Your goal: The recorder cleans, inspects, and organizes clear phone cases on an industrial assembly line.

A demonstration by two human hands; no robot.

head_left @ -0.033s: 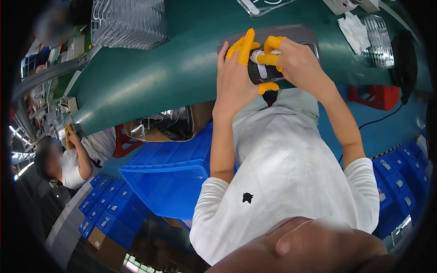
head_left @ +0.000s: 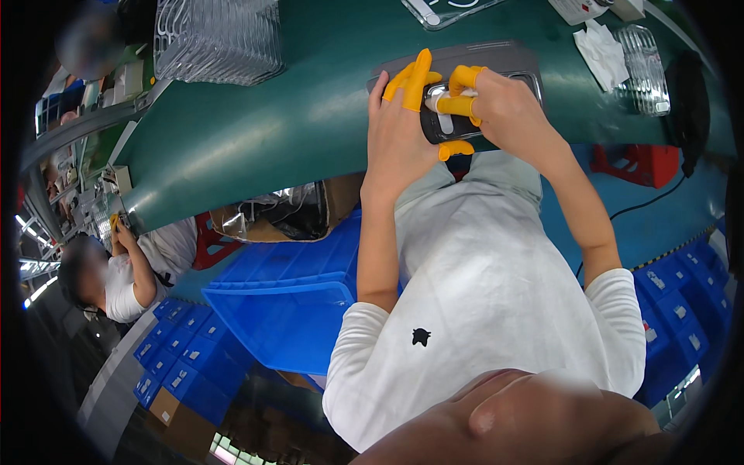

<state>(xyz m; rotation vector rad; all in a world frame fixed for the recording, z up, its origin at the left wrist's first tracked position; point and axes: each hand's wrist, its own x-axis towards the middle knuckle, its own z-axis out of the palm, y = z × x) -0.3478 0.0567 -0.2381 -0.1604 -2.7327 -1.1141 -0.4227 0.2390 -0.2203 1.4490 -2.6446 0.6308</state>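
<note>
Green worktop (head_left: 325, 124) stretched across the room before me, its near edge just under the person's wrists. By that edge, over 1 dark grey mat (head_left: 504, 56), was 1 black piece (head_left: 466, 130): flat, oblong, round-cornered, glossy along its rim, with 1 pale strip (head_left: 446, 124) on its face. The left hand (head_left: 403, 143) stood spread at its left end, thumb by the near side; whether it gripped, I couldn't tell. The right hand (head_left: 508, 108) bent over the top, finger and thumb brought close; what they pinched, if anything, was hidden. Both wore yellow finger covers.

Beside the person were 1 big blue bin (head_left: 279, 285) and 1 carton (head_left: 345, 205). Farther off I counted 1 crumpled tissue (head_left: 601, 56), 2 stacks of clear trays (head_left: 219, 39), 2 red stools (head_left: 639, 165) and, well to the left, 1 seated co-worker (head_left: 128, 287).
</note>
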